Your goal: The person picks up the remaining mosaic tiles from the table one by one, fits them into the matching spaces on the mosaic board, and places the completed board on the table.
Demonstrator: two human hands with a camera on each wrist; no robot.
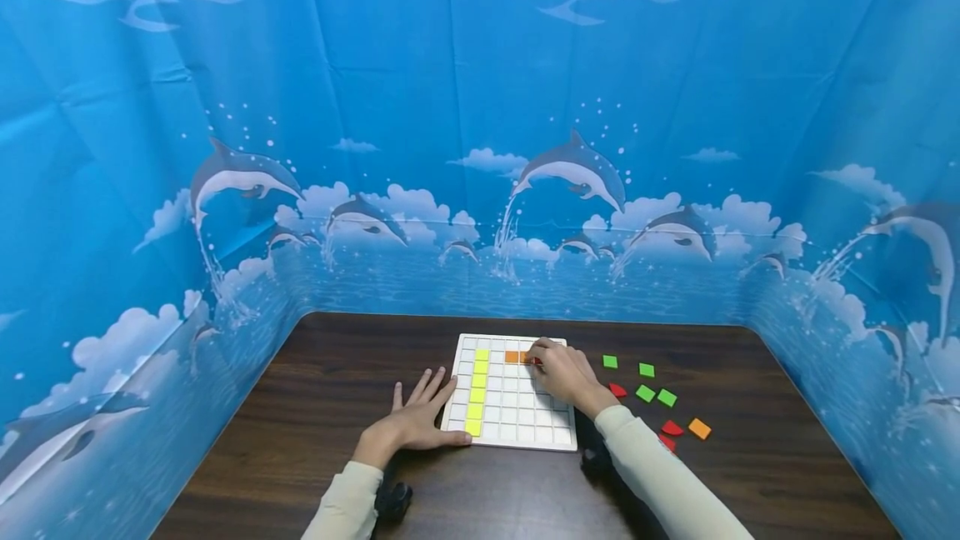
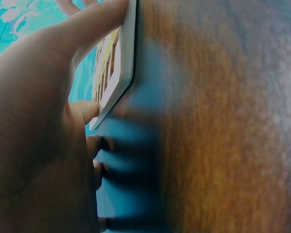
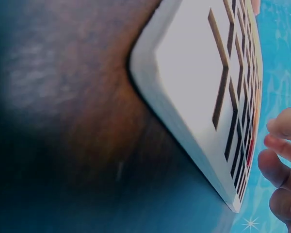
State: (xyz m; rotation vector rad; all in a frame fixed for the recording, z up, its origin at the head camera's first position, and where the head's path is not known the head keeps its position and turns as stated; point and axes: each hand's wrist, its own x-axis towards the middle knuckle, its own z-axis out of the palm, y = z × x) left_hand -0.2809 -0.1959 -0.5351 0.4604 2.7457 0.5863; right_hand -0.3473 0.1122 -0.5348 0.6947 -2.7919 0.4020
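Note:
A white gridded board lies on the table, with a column of yellow square tiles on its left. Spread along its left edge is my left hand, fingers straight and thumb on the front left corner. The thumb also lies along the board's edge in the left wrist view. My right hand reaches over the board's upper right, its fingertips at the end of a short row of orange tiles. In the right wrist view its fingers are bent, beside a red patch on the board; I cannot tell whether they pinch a tile.
Right of the board lie several loose green tiles, red curved-sided pieces and an orange tile. The dark wood table is bordered by a blue dolphin-printed curtain.

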